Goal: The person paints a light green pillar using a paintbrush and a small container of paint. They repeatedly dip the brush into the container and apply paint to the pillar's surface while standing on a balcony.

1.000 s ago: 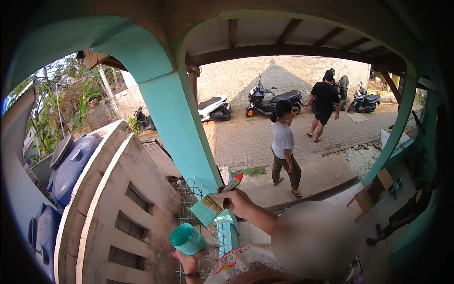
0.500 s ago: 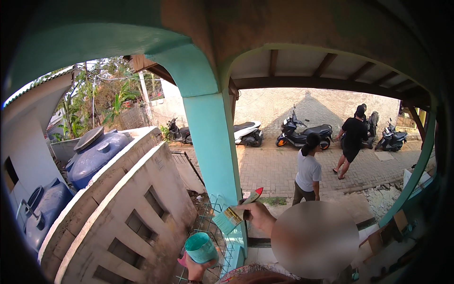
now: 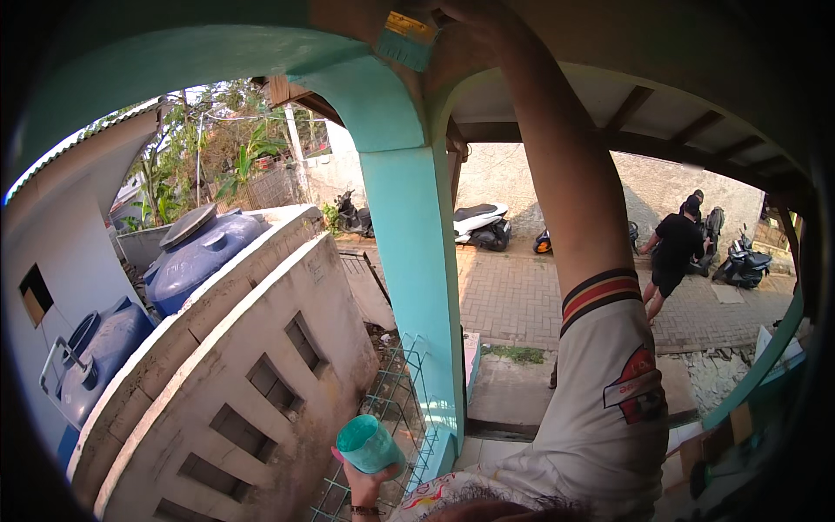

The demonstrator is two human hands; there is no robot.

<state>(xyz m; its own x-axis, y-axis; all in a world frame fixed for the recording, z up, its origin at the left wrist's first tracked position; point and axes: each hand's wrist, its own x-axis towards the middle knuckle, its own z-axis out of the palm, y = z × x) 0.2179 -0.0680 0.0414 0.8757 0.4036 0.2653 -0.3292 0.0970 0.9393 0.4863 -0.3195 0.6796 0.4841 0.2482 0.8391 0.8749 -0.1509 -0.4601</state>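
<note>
In the head view, the right hand (image 3: 461,13) is raised high overhead, at the top edge of the picture, its arm running up from the white sleeve with red and dark stripes. Its fingers are closed on a wide paintbrush (image 3: 405,36), whose turquoise-loaded bristle end points down and to the left, pressed against the underside of the arch (image 3: 365,83) just above the turquoise column (image 3: 417,261). The brush's long axis runs roughly from the hand down toward the painted arch edge.

The left hand (image 3: 370,480) sits low, near the bottom edge, well apart from the brush and directly below it. Its fingers wrap from beneath around a small turquoise paint cup (image 3: 369,444), tilted with its open mouth facing up and left. The right hand is plainly the nearer one to the arch; the cup lies straight down from the brush.
</note>
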